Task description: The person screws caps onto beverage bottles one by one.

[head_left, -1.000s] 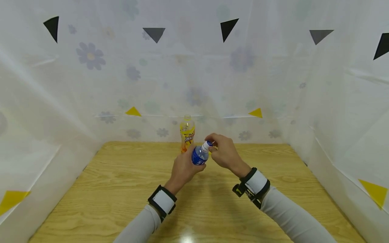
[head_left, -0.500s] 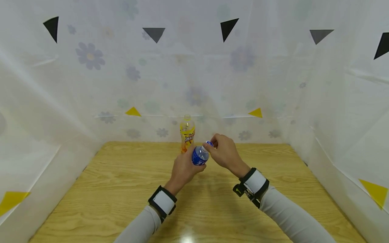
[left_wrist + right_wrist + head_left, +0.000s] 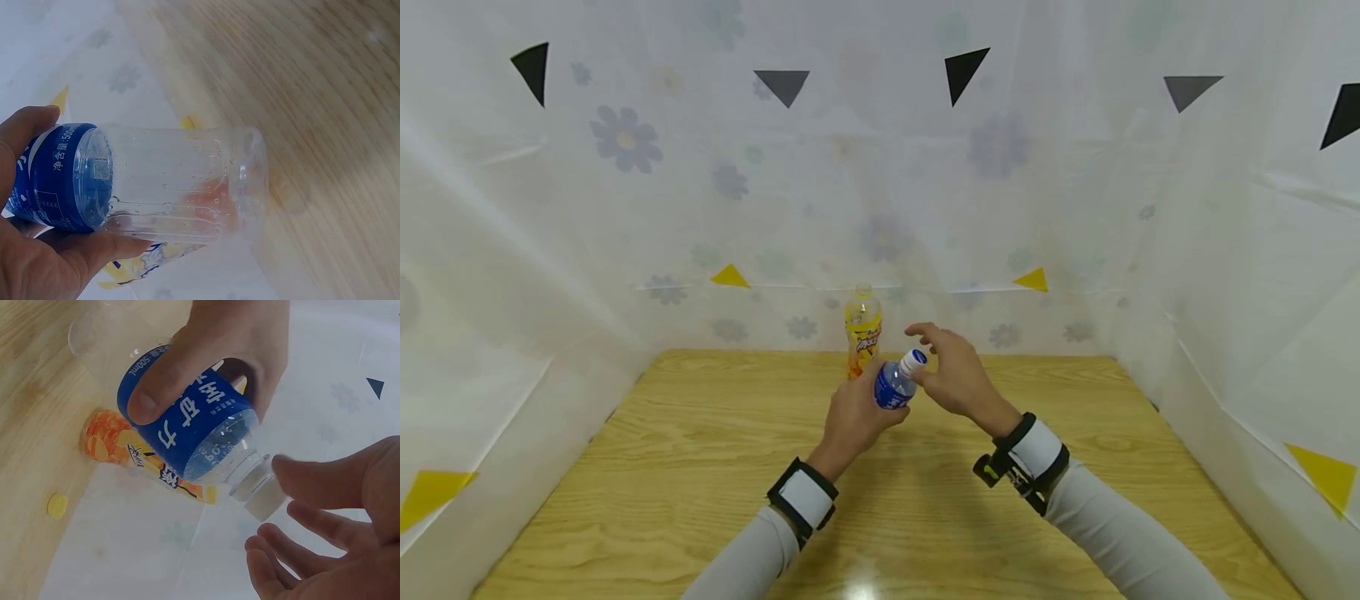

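Observation:
A clear plastic bottle (image 3: 893,388) with a blue label is tilted above the table, its neck towards the right. My left hand (image 3: 853,417) grips it round the label; in the left wrist view the clear lower part (image 3: 169,181) has droplets inside. On the neck sits a white cap (image 3: 265,499) with a blue top. Beside it is my right hand (image 3: 953,375), the thumb at the cap and the other fingers spread apart from it. Behind stands a yellow-and-orange labelled bottle (image 3: 862,333) with no cap on its mouth, its lower part partly hidden by my left hand.
A small yellow cap (image 3: 57,505) lies on the wooden table (image 3: 715,467) near the orange-labelled bottle. White flower-patterned sheeting (image 3: 880,167) encloses the table at the back and both sides.
My right hand's fingers were on the cap; half a second ago thumb and finger pinched it. Now the fingers have lifted and spread. The left hand and bottle have stayed nearly still.

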`<state>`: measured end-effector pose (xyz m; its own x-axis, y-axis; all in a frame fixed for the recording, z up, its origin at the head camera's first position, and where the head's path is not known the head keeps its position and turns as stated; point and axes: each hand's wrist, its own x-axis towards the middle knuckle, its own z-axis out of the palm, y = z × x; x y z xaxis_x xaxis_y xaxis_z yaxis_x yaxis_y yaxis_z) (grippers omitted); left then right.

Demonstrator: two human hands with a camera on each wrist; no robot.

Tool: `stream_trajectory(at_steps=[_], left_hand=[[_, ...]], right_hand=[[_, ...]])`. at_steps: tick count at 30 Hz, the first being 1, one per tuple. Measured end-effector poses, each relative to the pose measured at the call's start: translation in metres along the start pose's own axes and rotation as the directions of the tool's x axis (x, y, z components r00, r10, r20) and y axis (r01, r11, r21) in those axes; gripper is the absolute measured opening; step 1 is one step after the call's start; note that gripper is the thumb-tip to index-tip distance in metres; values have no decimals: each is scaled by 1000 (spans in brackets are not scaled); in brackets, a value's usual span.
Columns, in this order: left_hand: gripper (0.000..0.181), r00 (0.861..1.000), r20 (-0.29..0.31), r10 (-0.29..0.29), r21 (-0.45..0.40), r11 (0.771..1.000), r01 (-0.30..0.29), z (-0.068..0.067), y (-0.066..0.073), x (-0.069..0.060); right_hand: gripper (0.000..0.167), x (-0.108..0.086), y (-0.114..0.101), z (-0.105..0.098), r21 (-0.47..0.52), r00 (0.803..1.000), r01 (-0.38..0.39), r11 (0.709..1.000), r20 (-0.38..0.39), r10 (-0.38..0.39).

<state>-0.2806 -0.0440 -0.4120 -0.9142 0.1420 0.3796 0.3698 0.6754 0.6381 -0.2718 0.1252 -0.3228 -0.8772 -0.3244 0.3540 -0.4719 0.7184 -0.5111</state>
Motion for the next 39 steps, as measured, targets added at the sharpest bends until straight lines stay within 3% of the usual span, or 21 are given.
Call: stream_trajectory(at_steps=[5,21,32,39], left_hand=[[67,1000,-8,5,3,1000,-5,0,0,0],[66,1000,-24,4,9,1000,-3,-3,-1,-1],[65,1000,-20,21,2,1000,-20,-3,0,-3],[65,1000,-17,4,11,1000,-4,-2,1,-3]], right_hand=[[39,-1,-2,0,2,999,49,999,2,-49],[20,2,-2,6,-16,999,-9,1000,-40,8],[30,0,2,7,-39,997,-64,997,-55,61],[60,-1,0,4,-48,995,-97,994,6,97]])
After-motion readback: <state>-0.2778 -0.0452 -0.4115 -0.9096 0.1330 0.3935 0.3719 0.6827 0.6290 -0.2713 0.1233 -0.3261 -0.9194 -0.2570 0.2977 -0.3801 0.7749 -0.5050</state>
